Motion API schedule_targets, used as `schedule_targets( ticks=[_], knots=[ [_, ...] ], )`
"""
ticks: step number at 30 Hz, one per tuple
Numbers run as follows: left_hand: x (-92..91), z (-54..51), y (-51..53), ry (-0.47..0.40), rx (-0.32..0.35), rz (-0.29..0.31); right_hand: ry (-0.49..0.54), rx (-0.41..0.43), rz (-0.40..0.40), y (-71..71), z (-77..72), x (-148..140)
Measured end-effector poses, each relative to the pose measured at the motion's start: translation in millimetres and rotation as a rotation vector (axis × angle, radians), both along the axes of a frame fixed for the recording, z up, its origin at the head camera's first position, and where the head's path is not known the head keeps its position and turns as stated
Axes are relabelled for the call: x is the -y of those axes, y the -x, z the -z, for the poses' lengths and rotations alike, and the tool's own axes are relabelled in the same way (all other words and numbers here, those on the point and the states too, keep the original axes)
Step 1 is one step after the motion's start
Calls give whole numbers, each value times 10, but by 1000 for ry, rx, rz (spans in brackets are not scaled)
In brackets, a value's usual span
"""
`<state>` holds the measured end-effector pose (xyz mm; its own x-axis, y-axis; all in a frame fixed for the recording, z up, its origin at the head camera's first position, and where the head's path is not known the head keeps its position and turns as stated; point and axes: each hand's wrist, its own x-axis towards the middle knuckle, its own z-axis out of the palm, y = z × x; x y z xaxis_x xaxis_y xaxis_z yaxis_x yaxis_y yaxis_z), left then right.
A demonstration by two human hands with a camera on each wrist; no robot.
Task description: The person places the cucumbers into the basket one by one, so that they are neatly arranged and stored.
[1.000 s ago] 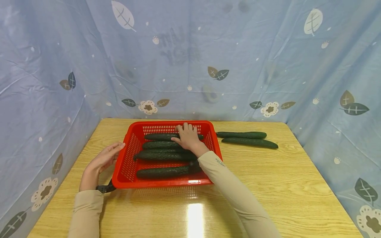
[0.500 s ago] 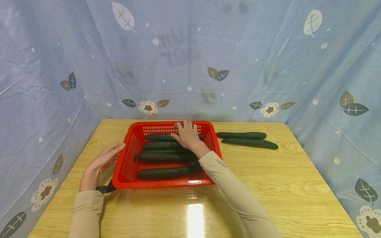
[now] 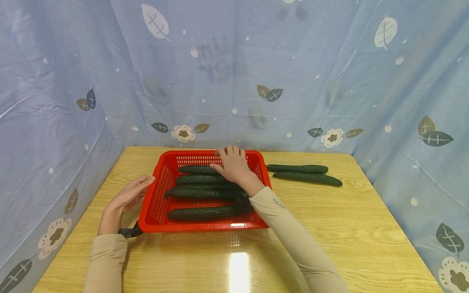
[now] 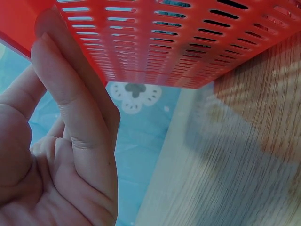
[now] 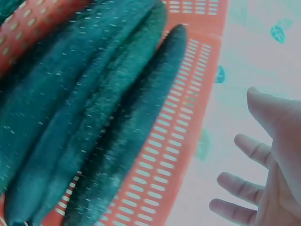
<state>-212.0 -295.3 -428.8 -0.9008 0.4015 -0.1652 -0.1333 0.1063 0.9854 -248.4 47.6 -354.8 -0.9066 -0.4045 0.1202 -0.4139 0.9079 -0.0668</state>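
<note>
A red perforated basket (image 3: pixel 150 203) holds several dark green cucumbers (image 3: pixel 205 192) lying lengthwise. At its left rim my left hand (image 3: pixel 126 196) pinches the edge, thumb on top; the left wrist view shows the fingers (image 4: pixel 75 94) against the outer side of the basket (image 4: pixel 141 47). My right hand (image 3: pixel 234 165) hangs over the back part of the basket with fingers apart, holding nothing. In the right wrist view this hand (image 5: pixel 263 174) is clear of the rearmost cucumber (image 5: pixel 141 122), its fingers slightly bent.
Two more cucumbers (image 3: pixel 300 168) (image 3: pixel 307 178) lie side by side on the wooden table (image 3: pixel 329 228), right of the basket. A blue patterned curtain (image 3: pixel 234 73) surrounds the table at the back and sides. A black strap (image 3: pixel 130 232) is on my left wrist.
My right hand has risen a little and shifted slightly right, towards the basket's back rim. The left hand stays at the left rim. The head view has tilted slightly.
</note>
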Motion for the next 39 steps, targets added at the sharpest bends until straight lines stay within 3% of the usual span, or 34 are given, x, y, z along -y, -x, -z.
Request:
schedule_targets(
  ticks=[10,22,32,39],
  knots=[
    [-2,-11,-3,13,12,-8,82,-89,-44,-125,-215,-113],
    [-5,-12,-4,25,8,-15,168,-264,-63,-251,-375,-385],
    [6,-8,0,28,18,-38,222,-287,-24,-237,-384,-724],
    [-13,-3,-4,29,13,-33,267,-350,-11,-219,-291,-1015]
  ],
)
